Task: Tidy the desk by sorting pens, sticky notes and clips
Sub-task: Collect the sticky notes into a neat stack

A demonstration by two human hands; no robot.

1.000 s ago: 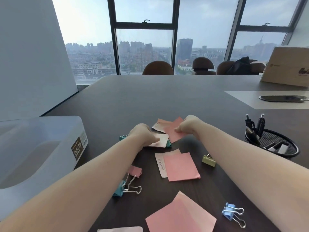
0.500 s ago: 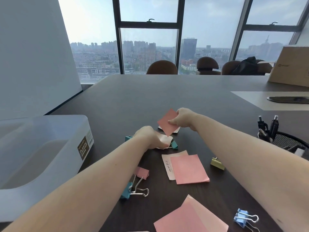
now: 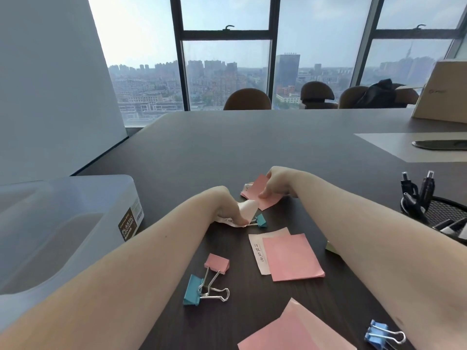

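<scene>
My right hand point(image 3: 276, 181) pinches a pink sticky note point(image 3: 257, 192) that rests low over another pale note at mid-desk. My left hand point(image 3: 226, 205) grips a curled white note point(image 3: 247, 210) just beside a teal binder clip point(image 3: 261, 221). Nearer me lie a pink note over a white written note point(image 3: 290, 256), a pink clip point(image 3: 217, 262), a second teal clip point(image 3: 193, 290), a large pink note point(image 3: 298, 329) and a blue clip point(image 3: 377, 334). A yellow-green clip point(image 3: 331, 247) peeks from behind my right forearm.
A translucent plastic container point(image 3: 63, 223) stands at the left. A black mesh holder point(image 3: 444, 213) with several pens sits at the right edge. A cardboard box point(image 3: 444, 97) and chairs point(image 3: 247, 99) are at the far side of the dark desk point(image 3: 227, 147).
My right hand lifted the pink note off the desk, then lowered it back over the pale note. My left hand has curled the white note upward in its fingers.
</scene>
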